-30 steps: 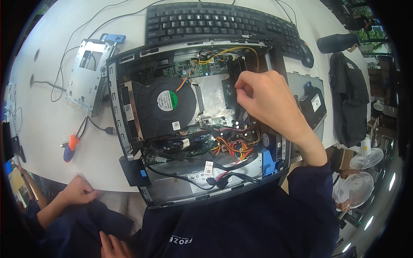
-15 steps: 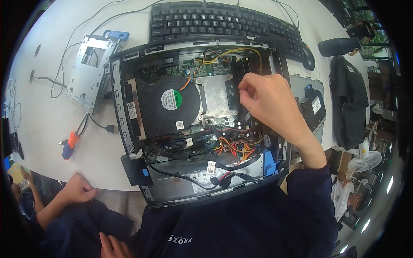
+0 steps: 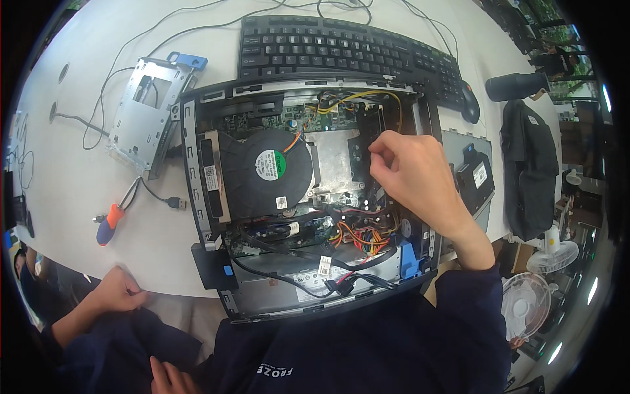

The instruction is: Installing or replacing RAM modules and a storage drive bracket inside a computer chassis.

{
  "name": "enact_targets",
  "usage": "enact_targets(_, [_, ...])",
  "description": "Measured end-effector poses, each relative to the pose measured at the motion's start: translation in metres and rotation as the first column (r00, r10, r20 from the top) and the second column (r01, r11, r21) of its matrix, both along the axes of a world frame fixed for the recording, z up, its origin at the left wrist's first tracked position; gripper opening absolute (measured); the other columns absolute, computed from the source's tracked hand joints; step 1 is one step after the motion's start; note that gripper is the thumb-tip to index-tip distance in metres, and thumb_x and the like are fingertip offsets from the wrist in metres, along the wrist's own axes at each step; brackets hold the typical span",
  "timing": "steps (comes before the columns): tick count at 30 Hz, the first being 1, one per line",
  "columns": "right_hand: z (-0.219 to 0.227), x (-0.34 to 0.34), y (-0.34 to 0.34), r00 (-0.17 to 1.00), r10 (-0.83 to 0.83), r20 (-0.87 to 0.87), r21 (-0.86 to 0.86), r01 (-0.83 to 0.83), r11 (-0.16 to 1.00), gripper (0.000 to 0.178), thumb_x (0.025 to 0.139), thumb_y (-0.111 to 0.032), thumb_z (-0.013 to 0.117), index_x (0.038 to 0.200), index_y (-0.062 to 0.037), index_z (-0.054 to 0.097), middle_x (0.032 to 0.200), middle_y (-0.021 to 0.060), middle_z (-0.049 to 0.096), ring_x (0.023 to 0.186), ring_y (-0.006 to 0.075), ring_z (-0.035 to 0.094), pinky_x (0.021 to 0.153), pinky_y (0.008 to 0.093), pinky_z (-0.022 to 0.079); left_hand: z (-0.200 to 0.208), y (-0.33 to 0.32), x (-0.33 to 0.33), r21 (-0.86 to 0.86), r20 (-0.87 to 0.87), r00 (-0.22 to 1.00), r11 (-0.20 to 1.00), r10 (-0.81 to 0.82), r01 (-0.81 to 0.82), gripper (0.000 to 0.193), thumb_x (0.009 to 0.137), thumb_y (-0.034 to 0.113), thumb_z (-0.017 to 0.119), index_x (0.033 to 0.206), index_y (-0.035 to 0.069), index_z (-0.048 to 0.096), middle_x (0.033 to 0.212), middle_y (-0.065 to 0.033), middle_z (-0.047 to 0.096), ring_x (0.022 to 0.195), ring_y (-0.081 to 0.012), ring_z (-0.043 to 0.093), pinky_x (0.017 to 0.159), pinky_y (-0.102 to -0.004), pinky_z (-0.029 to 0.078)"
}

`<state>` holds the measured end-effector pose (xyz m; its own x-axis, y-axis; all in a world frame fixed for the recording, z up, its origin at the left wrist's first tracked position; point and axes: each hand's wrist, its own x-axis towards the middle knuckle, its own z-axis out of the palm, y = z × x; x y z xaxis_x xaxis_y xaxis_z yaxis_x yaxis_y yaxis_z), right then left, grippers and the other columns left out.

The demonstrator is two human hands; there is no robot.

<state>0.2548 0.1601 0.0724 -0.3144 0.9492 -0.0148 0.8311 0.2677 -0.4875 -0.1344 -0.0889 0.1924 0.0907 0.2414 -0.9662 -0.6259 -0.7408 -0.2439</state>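
Note:
An opened desktop computer case (image 3: 190,164) lies before me, its inside showing. Over its right part hovers my right hand (image 3: 420,184), thumb and forefinger pinched together; whatever sits between the tips is too small or hidden to make out. A bare metal plate (image 3: 335,154) is just left of those fingertips. Farther left is a round black blower fan (image 3: 249,177). Bundled coloured cables (image 3: 367,240) run below the hand, above the silver power supply (image 3: 387,268). Only the fingers of my left hand (image 3: 169,379) show at the lower edge, stretched out on dark cloth.
A metal drive bracket (image 3: 125,125) and an orange-and-blue screwdriver (image 3: 108,225) lie to the left. Behind the case are a keyboard (image 3: 328,49) and a mouse (image 3: 470,103). On the right lie a black drive (image 3: 476,174) and a dark pouch (image 3: 525,171). Another person's fist (image 3: 118,289) rests near the table edge.
The view has shifted a little, so the case sits slightly lower and farther right. My right hand keeps its pinch over the same part of the case.

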Motion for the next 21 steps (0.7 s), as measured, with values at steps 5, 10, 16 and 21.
enact_targets(5, [0.0,0.0,0.001,0.999,-0.017,-0.03,-0.005,0.017,1.0,0.006,0.084,-0.002,0.069,0.088,0.0031,0.069,0.075,0.0196,0.071,0.07,0.0387,0.071,0.065,0.044,0.056,-0.009,-0.02,-0.005,0.066,0.033,0.986,0.984,0.165,-0.167,0.021,0.099,0.009,0.059,0.115,0.001,0.071,0.109,-0.0146,0.066,0.095,-0.0246,0.062,0.083,-0.0341,0.051])
enact_targets(10, [0.002,-0.001,0.0,0.999,-0.027,-0.029,-0.016,0.026,1.0,0.006,0.085,-0.001,0.07,0.089,0.0033,0.069,0.076,0.0195,0.071,0.07,0.0387,0.071,0.065,0.0435,0.056,-0.011,-0.028,-0.011,0.068,0.063,0.97,0.969,0.234,-0.238,0.021,0.1,0.009,0.058,0.114,0.001,0.071,0.111,-0.0155,0.066,0.099,-0.0253,0.061,0.087,-0.0353,0.05])
enact_targets(16, [0.0,-0.002,0.003,1.0,-0.02,-0.008,-0.025,0.02,0.999,0.007,0.085,-0.002,0.069,0.089,0.0034,0.069,0.077,0.0194,0.072,0.071,0.0384,0.071,0.065,0.0426,0.056,-0.013,-0.032,-0.015,0.06,0.101,0.944,0.945,0.314,-0.32,0.02,0.1,0.009,0.058,0.113,0.001,0.072,0.113,-0.0165,0.066,0.103,-0.0262,0.06,0.091,-0.0369,0.048])
enact_targets(21, [0.002,-0.002,0.001,0.999,-0.029,-0.019,-0.037,0.028,0.999,0.007,0.085,-0.002,0.069,0.09,0.0031,0.07,0.077,0.0194,0.072,0.071,0.0384,0.071,0.065,0.0422,0.056,-0.015,-0.035,-0.019,0.048,0.146,0.908,0.914,0.393,-0.403,0.02,0.1,0.009,0.058,0.112,0.001,0.072,0.115,-0.0174,0.066,0.107,-0.0268,0.06,0.094,-0.0381,0.047])
